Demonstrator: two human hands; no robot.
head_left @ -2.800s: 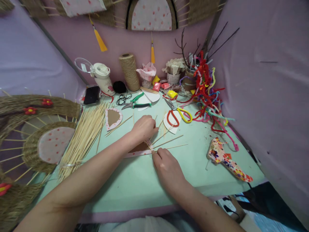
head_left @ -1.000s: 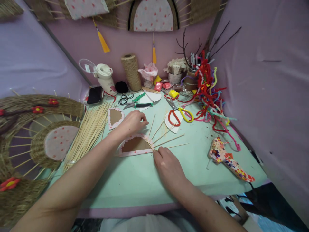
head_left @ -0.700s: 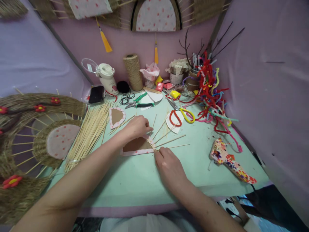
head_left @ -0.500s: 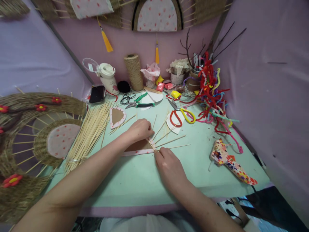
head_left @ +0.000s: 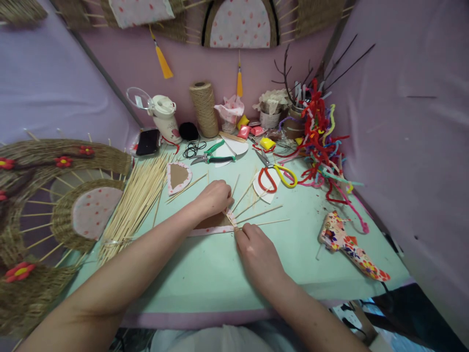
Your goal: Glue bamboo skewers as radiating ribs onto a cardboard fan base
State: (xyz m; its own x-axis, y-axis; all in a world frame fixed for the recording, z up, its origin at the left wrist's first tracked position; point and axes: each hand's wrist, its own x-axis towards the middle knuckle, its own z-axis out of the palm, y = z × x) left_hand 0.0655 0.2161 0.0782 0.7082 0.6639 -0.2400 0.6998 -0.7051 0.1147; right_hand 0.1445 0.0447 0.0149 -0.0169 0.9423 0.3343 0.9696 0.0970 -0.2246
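Observation:
A brown cardboard piece [head_left: 212, 223] edged in pink-dotted white fabric lies on the table, partly covered by my left hand and forearm. Several thin bamboo sticks [head_left: 260, 214] fan out from its right side. My left hand [head_left: 216, 196] is closed over the upper edge, thumb and fingers pressed together; what they pinch is hidden. At the lower right corner, my right hand [head_left: 259, 252] is closed, its fingertips pinching the fabric edge by the stick ends. A thin pale strand [head_left: 229, 218] spans the short gap between both hands' fingertips.
A bundle of bamboo sticks [head_left: 137, 200] lies left, beside a woven twine piece [head_left: 88, 210]. Behind are a smaller fabric-edged cardboard [head_left: 179, 177], pruning shears [head_left: 216, 155], scissors [head_left: 275, 176] and a twine spool [head_left: 204, 110]. A flower-patterned glue gun [head_left: 348, 244] and pipe cleaners [head_left: 318, 132] are right.
Both hands stay almost still at the cardboard piece's right edge. The whole view has shifted very slightly.

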